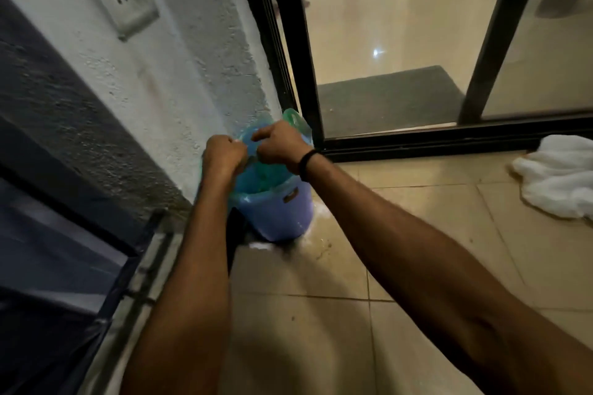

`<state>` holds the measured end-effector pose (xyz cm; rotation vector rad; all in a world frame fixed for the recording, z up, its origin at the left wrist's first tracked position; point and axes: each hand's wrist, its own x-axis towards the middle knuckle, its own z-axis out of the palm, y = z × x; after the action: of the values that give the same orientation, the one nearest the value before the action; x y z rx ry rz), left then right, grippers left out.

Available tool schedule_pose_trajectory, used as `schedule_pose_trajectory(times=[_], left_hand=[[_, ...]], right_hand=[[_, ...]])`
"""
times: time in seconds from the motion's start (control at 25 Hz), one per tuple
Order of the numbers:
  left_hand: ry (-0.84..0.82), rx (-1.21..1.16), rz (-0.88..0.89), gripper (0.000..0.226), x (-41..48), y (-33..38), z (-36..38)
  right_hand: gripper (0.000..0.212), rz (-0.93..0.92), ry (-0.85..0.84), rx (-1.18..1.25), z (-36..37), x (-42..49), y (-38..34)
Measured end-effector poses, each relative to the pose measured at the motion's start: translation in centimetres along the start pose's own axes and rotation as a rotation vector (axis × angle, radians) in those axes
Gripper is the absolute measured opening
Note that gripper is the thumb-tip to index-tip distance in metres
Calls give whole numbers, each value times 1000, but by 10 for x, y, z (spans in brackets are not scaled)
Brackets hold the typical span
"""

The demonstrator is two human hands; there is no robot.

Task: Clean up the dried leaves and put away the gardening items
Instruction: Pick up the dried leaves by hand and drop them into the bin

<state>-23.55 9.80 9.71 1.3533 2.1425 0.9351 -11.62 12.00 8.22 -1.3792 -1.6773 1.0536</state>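
Note:
A blue plastic bin (279, 215) stands on the tiled floor in the corner where the white wall meets the black door frame. A thin green bag (293, 119) lines it and sticks up above its rim. Both hands are over the bin's mouth. My left hand (223, 154) grips the bag's edge on the near left side, fingers curled. My right hand (279, 144), with a black band on its wrist, pinches the bag's edge just to the right. What lies inside the bin is mostly hidden by my hands.
A black sliding door frame (301, 74) stands right behind the bin, with a dark mat (385, 99) beyond it. A white cloth (558, 173) lies on the floor at the right. A dark fabric item (57, 234) fills the left. White debris (260, 246) lies at the bin's base.

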Motion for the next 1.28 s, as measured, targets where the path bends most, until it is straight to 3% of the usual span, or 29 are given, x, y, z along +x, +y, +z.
schedule_pose_trajectory(times=[0.08,0.16,0.24,0.32,0.44,0.52,0.64,0.8,0.96,1.12,1.28], left_hand=[[-94,-85,-56,33,-3,8,-5],[-12,-150,-24,37,-9,22,2],[112,-112,107,27,-24,46,23],[118,-173,276,24,-56,80,65],[-137,-288,447,23,-126,126,151],[-358,-253,524,22,-187,142,214],[-664,-132,646,20,-285,137,292],[-977,51,720,22,-379,101,357],[-1078,155,739,23,-415,69,392],[-1062,144,714,23,-432,58,412],[-1014,84,751,22,-441,60,429]], right_hand=[[34,59,-21,95,-2,-2,5],[27,78,101,171,-30,-7,14],[17,121,233,256,-79,-21,29],[14,190,369,300,-141,-54,56],[14,329,570,217,-218,-124,120],[17,454,738,134,-259,-191,169],[3,672,880,-21,-296,-306,223],[16,943,762,-247,-302,-450,275],[28,1107,638,-278,-268,-524,318],[43,1009,694,-340,-243,-533,341],[21,868,811,-393,-238,-518,368]])
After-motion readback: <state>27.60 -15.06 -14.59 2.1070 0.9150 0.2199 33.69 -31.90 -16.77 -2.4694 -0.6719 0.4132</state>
